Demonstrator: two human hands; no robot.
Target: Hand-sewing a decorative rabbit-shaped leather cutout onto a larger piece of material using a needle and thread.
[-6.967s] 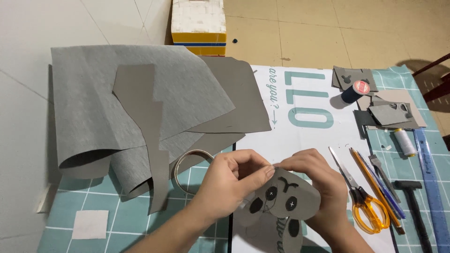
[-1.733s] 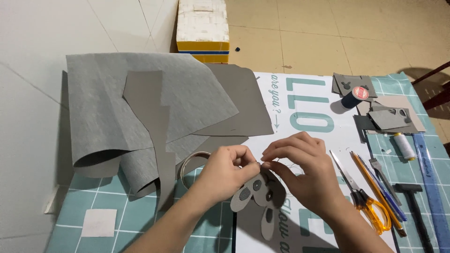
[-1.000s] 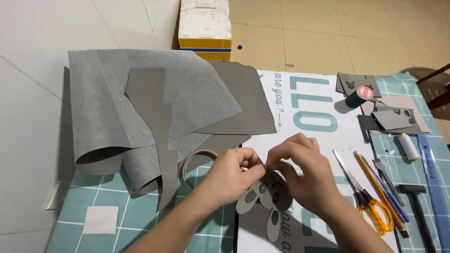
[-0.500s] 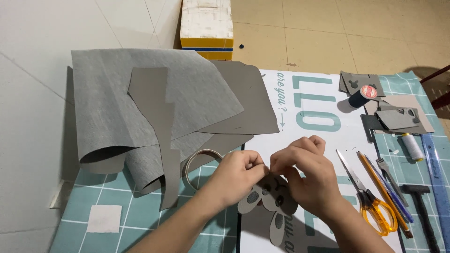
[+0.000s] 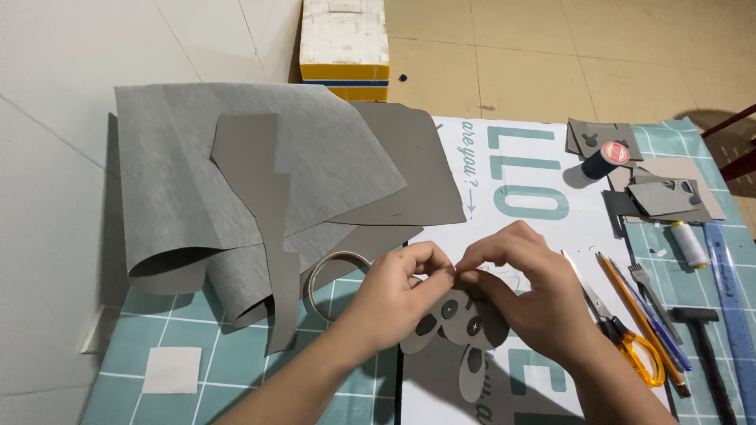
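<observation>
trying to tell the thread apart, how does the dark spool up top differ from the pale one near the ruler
The dark spool stands on end with its red cap facing up; the pale spool lies on its side. The dark spool holds navy thread, the pale spool off-white. The dark spool sits among grey cut scraps; the pale spool rests on the teal cutting mat beside the blue ruler. Both are small thread spools, right of both hands and untouched.

Two thread spools (image 5: 605,160), one scissors (image 5: 626,340), one hammer (image 5: 706,352).
</observation>
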